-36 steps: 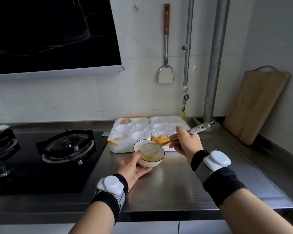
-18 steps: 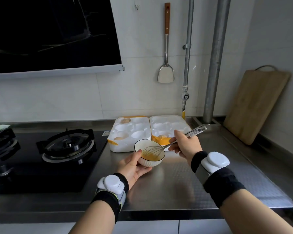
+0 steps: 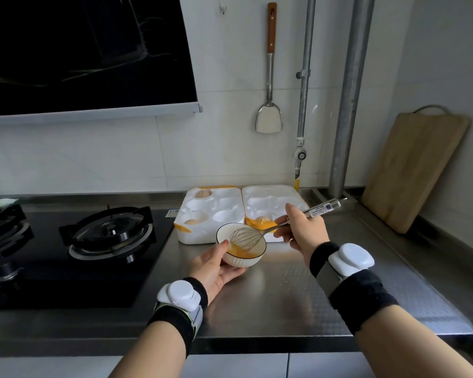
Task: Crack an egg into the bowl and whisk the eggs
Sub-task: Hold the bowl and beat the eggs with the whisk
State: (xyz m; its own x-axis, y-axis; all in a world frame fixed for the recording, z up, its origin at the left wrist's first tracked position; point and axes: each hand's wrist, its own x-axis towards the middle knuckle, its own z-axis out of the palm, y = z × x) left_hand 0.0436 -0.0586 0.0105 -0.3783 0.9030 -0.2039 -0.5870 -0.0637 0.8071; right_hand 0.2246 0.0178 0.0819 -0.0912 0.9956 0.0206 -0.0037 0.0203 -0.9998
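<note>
A small white bowl [image 3: 253, 259] with a dark rim holds yellow beaten egg and is tilted toward me above the steel counter. My left hand [image 3: 215, 266] cups it from below, thumb on the near rim. My right hand [image 3: 302, 233] grips the metal handle of a wire whisk [image 3: 245, 238], whose head sits inside the bowl above the egg. Behind the bowl lies an open white foam egg carton [image 3: 230, 211] with a few brown eggs [image 3: 191, 221] in its cups.
A black gas hob [image 3: 109, 233] fills the counter's left side. A wooden cutting board [image 3: 415, 170] leans on the right wall. A spatula [image 3: 269, 118] hangs on the tiled wall, next to metal pipes [image 3: 347, 105]. Bare steel counter [image 3: 298, 301] lies in front.
The whisk head has kept moving inside the bowl, and my right hand has shifted slightly with it. My left hand still holds the bowl in the same place.
</note>
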